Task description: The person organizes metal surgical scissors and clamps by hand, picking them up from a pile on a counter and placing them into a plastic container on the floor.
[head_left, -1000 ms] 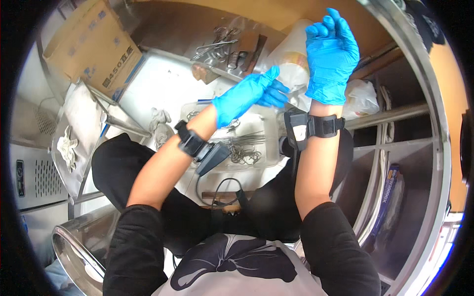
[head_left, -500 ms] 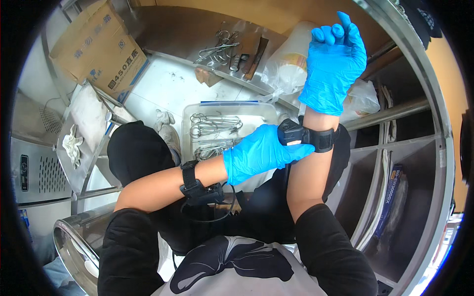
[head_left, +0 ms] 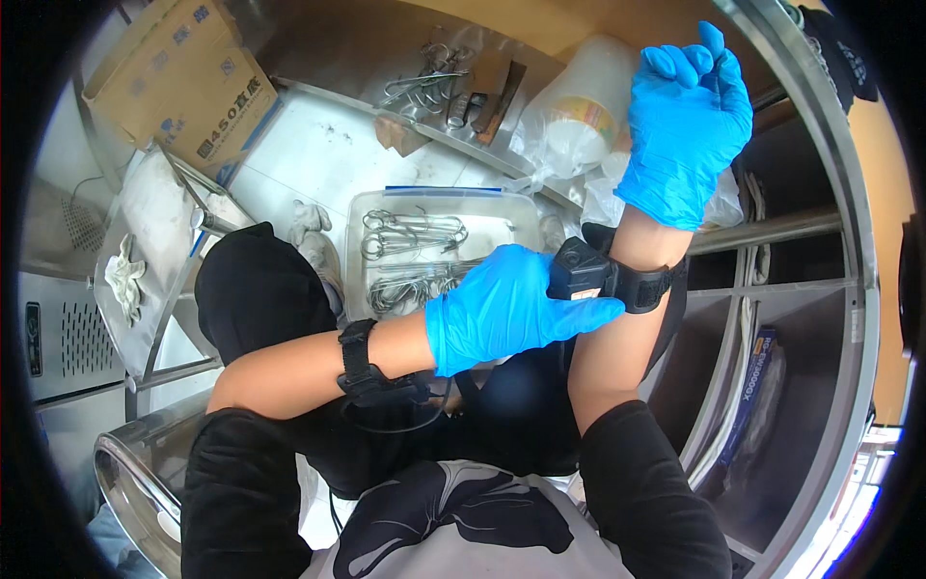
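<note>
My left hand [head_left: 506, 309], in a blue glove, reaches across my lap and is closed on a black boxy device [head_left: 577, 268] strapped to my right wrist. Its thumb lies along the device's near side; the other fingers are mostly hidden behind it. My right hand [head_left: 685, 125], also blue-gloved, is raised at the upper right with nothing in it, its fingers loosely bent and apart. A second black strap device [head_left: 359, 362] sits on my left wrist. Beyond my left hand, a clear plastic tub [head_left: 526, 207] holds several metal hooks [head_left: 415, 234].
A metal bench [head_left: 357, 68] at the back carries more metal hooks [head_left: 429, 82] and a brown-handled tool [head_left: 503, 101]. Plastic bags [head_left: 569, 125] lie beside it. A cardboard box [head_left: 183, 87] stands far left, near a white glove [head_left: 125, 280]. Shelving [head_left: 801, 425] lines the right side.
Both hands have shifted slightly; the right moved a little to the right. My left hand stays on the wrist device. The view has tilted slightly, moving the tub and box leftward.
</note>
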Demonstrator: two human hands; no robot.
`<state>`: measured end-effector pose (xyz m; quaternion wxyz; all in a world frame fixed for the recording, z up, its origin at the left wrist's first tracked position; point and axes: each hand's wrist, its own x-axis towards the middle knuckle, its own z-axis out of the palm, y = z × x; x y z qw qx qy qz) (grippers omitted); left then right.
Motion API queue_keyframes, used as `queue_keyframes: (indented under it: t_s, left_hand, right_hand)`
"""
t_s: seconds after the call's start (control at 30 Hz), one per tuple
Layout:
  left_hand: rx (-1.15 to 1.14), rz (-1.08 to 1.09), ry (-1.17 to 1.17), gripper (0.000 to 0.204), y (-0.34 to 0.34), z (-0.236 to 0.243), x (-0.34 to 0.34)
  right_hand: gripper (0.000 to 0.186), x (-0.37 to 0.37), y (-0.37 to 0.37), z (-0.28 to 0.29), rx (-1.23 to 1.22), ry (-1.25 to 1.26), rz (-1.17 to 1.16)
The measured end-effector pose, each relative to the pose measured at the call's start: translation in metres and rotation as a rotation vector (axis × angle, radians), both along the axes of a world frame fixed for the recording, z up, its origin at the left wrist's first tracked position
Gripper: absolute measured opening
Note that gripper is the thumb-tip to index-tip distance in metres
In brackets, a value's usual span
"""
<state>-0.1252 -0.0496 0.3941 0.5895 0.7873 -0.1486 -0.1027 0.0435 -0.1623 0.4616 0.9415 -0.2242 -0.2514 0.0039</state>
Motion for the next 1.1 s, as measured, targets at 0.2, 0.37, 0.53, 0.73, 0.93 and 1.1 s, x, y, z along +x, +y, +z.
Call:
queue_keyframes:
  t_s: [0.2,0.37,0.53,0.73,0.93,1.1]
  left_hand:
    - [-0.087,0.044,-0.056,0.052,-0.003,-0.004,0.002]
    - [0.396,-0.405,0.036,0.049,0.023,0.005,0.031]
    - [0.643,-0.300,-0.193,0.041,0.068,-0.024,0.065]
    - [1.267,-0.174,0.006,0.021,0.109,-0.033,0.086]
    - [0.800,-0.045,-0.203,0.007,0.126,-0.009,0.049]
    - [1.154,0.309,0.146,0.023,0.092,-0.010,0.052]
  right_hand:
    - [0.027,-0.001,0.011,-0.002,-0.066,0.056,0.165]
    - [0.025,0.013,0.033,-0.004,-0.634,-0.106,0.116]
    - [0.021,0.053,0.053,-0.056,-1.190,0.033,0.335]
    - [0.018,0.141,0.095,-0.125,-1.592,0.112,0.369]
    - [0.021,0.249,0.159,-0.212,-2.248,-0.579,-0.177]
    - [0.023,0.268,0.232,-0.260,-2.230,-0.793,-0.293]
